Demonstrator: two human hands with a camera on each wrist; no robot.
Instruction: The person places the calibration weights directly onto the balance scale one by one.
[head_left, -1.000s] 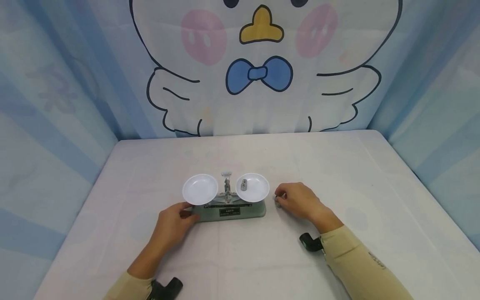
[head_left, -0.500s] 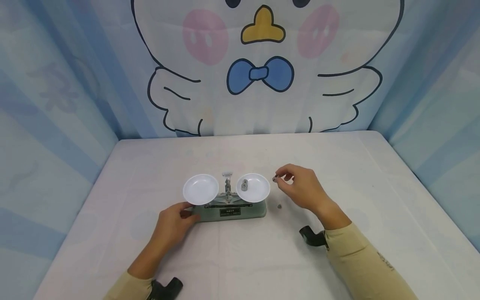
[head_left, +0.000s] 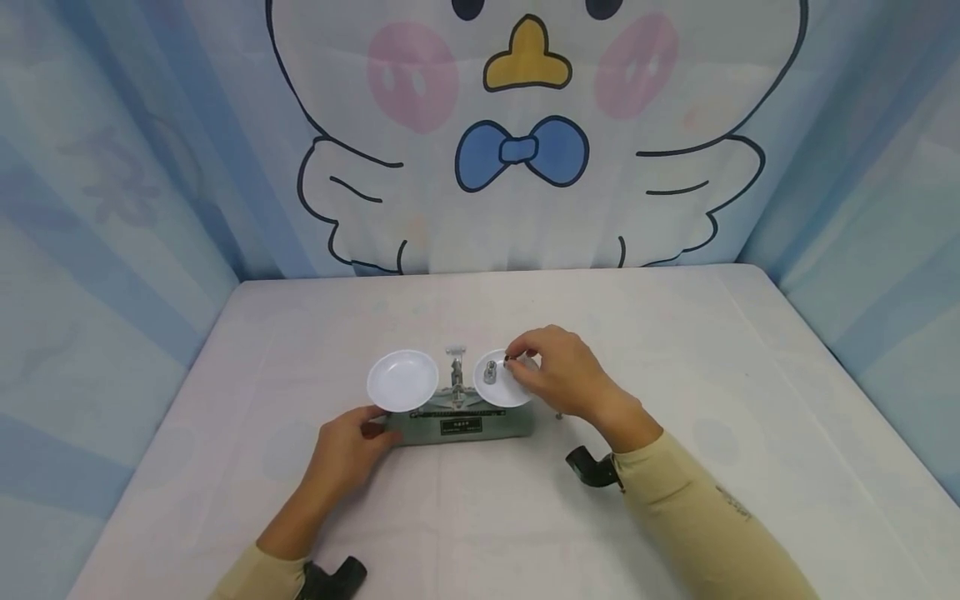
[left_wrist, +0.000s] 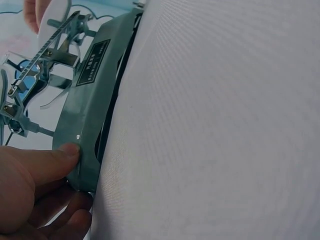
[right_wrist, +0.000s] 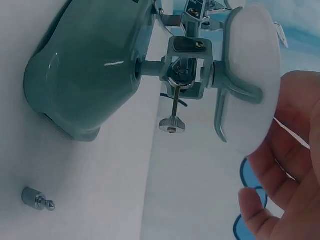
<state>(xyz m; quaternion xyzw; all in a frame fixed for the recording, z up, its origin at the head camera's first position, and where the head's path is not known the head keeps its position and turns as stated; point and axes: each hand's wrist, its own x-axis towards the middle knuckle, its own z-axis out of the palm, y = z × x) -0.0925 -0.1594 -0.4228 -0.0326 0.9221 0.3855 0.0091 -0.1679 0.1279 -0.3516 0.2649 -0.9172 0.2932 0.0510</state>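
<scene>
Metal weight (head_left: 508, 360) pinched by right hand (head_left: 558, 379) over right pan (head_left: 498, 392).

1 balance scale (head_left: 465, 421), 2 white pans (head_left: 402, 380), 3 small weights (head_left: 490, 372) (1 pinched); 2 hands (head_left: 347, 450)

Right hand (right_wrist: 290, 165) beside white pan (right_wrist: 250, 75)

A second ago the right hand (head_left: 558, 375) was down on the table (head_left: 675, 350), to the right of the balance scale (head_left: 457, 412), touching the little weights there. Then it lifted one small weight (head_left: 508, 360) up. Now the hand has moved left and holds that weight in its fingertips over the right pan (head_left: 501, 385), beside the weight (head_left: 490, 372) that sits on it.
</scene>
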